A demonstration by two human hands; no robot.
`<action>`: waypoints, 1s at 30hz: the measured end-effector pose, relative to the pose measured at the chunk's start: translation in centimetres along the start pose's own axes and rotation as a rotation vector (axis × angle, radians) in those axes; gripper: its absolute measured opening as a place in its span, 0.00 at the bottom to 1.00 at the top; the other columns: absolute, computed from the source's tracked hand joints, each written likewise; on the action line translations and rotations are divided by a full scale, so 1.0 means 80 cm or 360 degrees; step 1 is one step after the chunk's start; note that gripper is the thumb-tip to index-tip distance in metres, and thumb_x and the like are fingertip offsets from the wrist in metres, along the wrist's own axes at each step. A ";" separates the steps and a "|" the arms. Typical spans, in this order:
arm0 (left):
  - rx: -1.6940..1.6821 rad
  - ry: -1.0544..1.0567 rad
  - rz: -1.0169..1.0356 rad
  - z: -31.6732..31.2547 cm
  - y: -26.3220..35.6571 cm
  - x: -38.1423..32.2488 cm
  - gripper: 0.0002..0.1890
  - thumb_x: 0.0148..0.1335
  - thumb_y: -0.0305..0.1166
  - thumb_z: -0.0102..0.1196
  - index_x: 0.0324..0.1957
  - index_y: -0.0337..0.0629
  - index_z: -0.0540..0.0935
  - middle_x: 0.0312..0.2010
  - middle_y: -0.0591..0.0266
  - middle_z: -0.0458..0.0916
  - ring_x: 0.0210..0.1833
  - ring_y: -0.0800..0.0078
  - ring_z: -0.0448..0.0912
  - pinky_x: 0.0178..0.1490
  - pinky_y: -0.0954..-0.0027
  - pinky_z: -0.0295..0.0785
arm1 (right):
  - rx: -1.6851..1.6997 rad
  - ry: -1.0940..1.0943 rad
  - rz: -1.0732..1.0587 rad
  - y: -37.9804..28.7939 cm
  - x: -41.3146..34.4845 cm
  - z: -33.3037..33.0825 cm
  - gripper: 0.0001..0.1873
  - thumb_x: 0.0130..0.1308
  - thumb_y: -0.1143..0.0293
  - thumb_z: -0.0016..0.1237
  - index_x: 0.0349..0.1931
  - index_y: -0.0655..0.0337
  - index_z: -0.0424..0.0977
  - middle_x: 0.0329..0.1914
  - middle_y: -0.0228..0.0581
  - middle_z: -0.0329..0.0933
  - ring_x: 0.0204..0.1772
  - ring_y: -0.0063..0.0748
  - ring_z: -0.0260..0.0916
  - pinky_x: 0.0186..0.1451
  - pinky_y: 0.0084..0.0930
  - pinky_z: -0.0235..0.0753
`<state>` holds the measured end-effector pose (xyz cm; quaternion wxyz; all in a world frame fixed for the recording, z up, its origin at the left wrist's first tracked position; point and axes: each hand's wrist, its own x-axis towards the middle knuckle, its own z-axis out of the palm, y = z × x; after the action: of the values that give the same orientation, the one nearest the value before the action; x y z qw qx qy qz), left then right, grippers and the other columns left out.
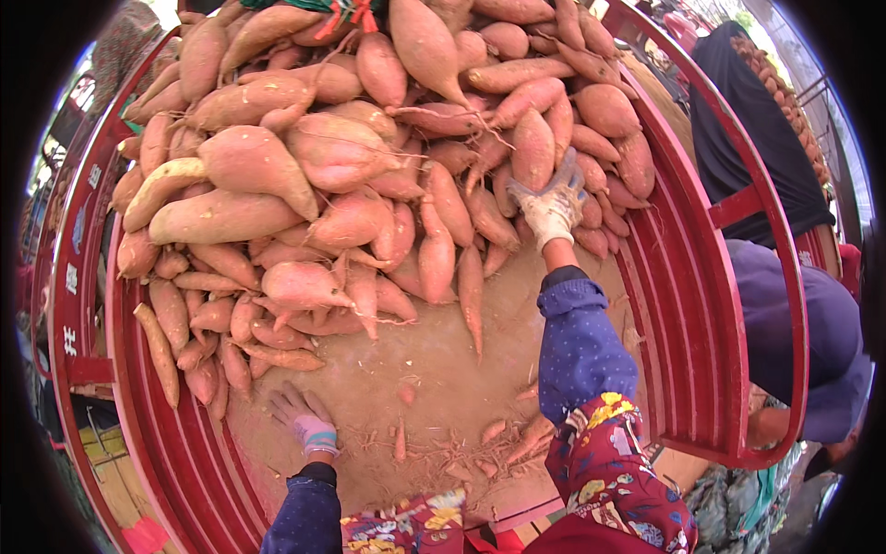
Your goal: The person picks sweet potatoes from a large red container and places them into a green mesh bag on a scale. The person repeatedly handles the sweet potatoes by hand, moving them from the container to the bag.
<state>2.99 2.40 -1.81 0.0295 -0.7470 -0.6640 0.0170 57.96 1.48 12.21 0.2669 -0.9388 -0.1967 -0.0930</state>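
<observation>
A large heap of sweet potatoes fills the far part of a red metal cart bed. My right hand, in a dirty white and grey work glove, reaches to the heap's right side, its fingers spread against the base of an upright sweet potato; whether it grips is unclear. My left hand, gloved, lies with fingers spread on the dusty cart floor, just in front of the heap's lower left edge, holding nothing. A thin sweet potato points out from the heap towards me.
Small sweet potatoes and broken roots lie on the near floor. Red side rails flank the bed. A person in blue is outside at the right, near a dark cloth. Plastic bags lie at the lower right.
</observation>
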 end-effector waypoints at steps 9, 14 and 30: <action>0.0030 -0.0024 -0.0020 -0.008 0.001 -0.001 0.31 0.74 0.47 0.41 0.74 0.45 0.63 0.75 0.38 0.55 0.77 0.36 0.51 0.76 0.38 0.48 | 0.1115 -0.0875 0.0188 0.108 -0.105 -0.088 0.43 0.55 0.60 0.68 0.72 0.56 0.65 0.74 0.49 0.62 0.68 0.50 0.66 0.63 0.43 0.75; -0.0043 0.0081 0.0038 -0.001 -0.002 -0.002 0.31 0.74 0.48 0.42 0.73 0.44 0.64 0.74 0.37 0.58 0.76 0.36 0.54 0.76 0.38 0.48 | 0.0185 -0.1085 -0.0298 0.109 -0.145 0.005 0.50 0.55 0.53 0.65 0.76 0.57 0.55 0.74 0.55 0.61 0.74 0.59 0.60 0.75 0.41 0.63; 0.0052 0.0216 0.0077 0.011 -0.006 0.003 0.31 0.72 0.51 0.43 0.72 0.47 0.67 0.70 0.37 0.62 0.73 0.35 0.59 0.72 0.38 0.55 | 0.1703 -0.0899 0.0535 0.097 -0.372 -0.124 0.47 0.51 0.68 0.67 0.73 0.61 0.60 0.68 0.52 0.69 0.67 0.48 0.71 0.63 0.40 0.78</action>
<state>2.50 2.68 -2.67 0.0862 -0.7616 -0.6420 -0.0220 33.58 -19.43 8.64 0.6485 -0.6817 -0.1287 0.3132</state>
